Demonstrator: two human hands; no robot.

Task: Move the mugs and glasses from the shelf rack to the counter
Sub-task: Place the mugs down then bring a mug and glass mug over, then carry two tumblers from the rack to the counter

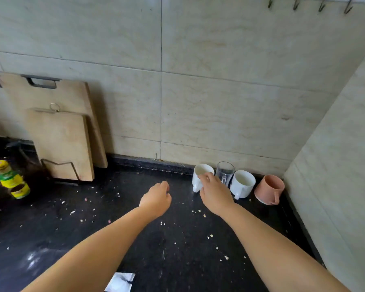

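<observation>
A row of drinkware stands on the black counter (148,239) against the back wall at the right: a white mug (199,172), a clear glass (225,170), a second white mug (242,183) and a pink mug (269,188). My right hand (214,191) grips the left white mug at its near side, fingers curled over the rim. My left hand (156,199) hovers over the counter to the left of that mug, fingers loosely curled and holding nothing. The shelf rack is out of view.
Two wooden cutting boards (61,133) lean on the wall in a wire stand at the left. Sauce bottles with yellow caps (11,178) stand at the far left. Crumbs dot the counter. A white packet (120,282) lies near the front edge. Hooks (321,4) hang top right.
</observation>
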